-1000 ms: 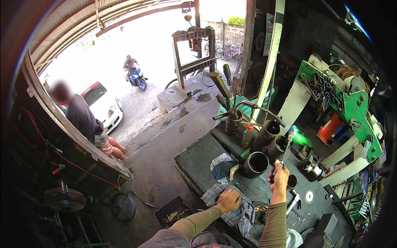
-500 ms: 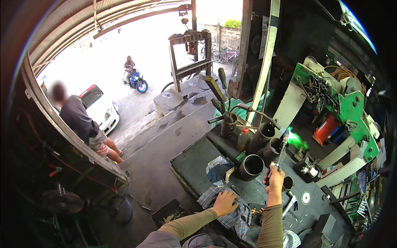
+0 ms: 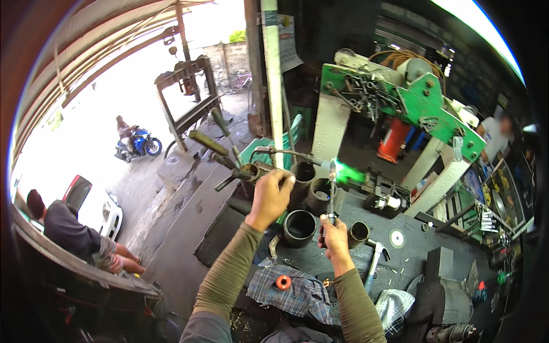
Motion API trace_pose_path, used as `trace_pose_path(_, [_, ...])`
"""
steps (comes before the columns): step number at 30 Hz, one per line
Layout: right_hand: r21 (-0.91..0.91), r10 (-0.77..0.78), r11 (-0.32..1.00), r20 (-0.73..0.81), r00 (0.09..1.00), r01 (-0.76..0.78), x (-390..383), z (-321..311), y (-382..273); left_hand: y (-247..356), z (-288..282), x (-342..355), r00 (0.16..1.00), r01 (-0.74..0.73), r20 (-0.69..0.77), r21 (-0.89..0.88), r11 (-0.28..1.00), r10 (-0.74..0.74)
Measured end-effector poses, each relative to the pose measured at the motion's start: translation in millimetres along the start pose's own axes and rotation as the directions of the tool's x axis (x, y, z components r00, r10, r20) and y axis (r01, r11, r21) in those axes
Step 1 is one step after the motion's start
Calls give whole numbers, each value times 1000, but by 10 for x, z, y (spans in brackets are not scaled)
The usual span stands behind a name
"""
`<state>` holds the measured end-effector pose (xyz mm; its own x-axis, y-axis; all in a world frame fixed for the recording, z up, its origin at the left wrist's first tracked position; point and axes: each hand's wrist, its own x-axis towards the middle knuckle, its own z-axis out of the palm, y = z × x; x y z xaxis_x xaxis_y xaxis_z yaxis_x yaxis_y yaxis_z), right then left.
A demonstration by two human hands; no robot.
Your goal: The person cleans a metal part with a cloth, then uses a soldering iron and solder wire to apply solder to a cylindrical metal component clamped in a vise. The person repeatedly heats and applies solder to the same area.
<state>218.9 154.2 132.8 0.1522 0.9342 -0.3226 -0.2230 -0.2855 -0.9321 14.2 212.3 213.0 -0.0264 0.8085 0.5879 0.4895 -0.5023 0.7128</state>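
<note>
Torch lit: green flame (image 3: 347, 174) burns at the far tip of the torch (image 3: 331, 191), which my right hand (image 3: 334, 237) grips closed around the handle, upright over the bench (image 3: 412, 251). My left hand (image 3: 270, 194) is closed on the valve fitting (image 3: 251, 170), far left of the steel sleeves (image 3: 299, 227). Step in hand, I judge: adjusting gas. Next calls for a fine valve turn. A second ago the left hand lay low on the plaid cloth (image 3: 291, 291).
</note>
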Motion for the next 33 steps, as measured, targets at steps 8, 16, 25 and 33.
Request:
trace_pose_path(8, [5,9,1000,-26,1000,-9,-49,38,-57,-796,266,1290,999,2,35,480,877,-22])
trace_pose_path(16, [-37,1,999,-33,999,-3,-55,42,-52,-1286,436,1539,939,294,-16,555,778,-344])
trace_pose_path(25, [-53,33,998,-58,998,-36,-45,22,-50,-1616,481,1625,947,213,52,634,743,-316])
trace_pose_path(33, [-23,6,1000,-5,1000,-6,-50,-2,-61,-1622,474,1597,905,379,-14,483,789,-426])
